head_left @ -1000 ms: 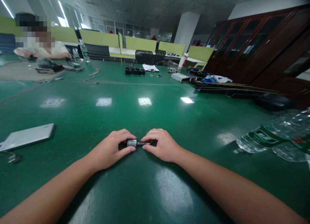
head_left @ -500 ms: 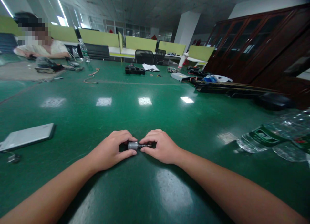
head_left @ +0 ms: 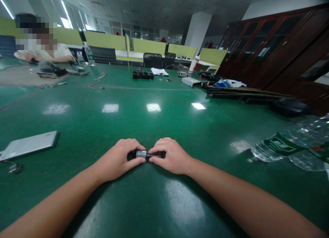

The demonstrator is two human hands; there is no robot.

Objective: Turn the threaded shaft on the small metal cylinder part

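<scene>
Low over the green table [head_left: 123,111], or resting on it, is a small grey metal cylinder [head_left: 141,154]. My left hand [head_left: 117,159] pinches it between thumb and fingers. A thin dark shaft [head_left: 151,155] extends from the cylinder's right end. Thumb and fingertips of my right hand [head_left: 172,155] grip this shaft, hiding part of it. The fingertips of both hands almost meet where cylinder and shaft join. I cannot make out whether the two pieces are fixed together.
A flat grey device [head_left: 29,144] lies at left beside a small metal piece [head_left: 15,168]. Clear plastic bottles [head_left: 280,145] lie at right. Farther back are a black part [head_left: 143,74], a cord [head_left: 97,81], long dark strips [head_left: 236,93] and a seated person [head_left: 59,52].
</scene>
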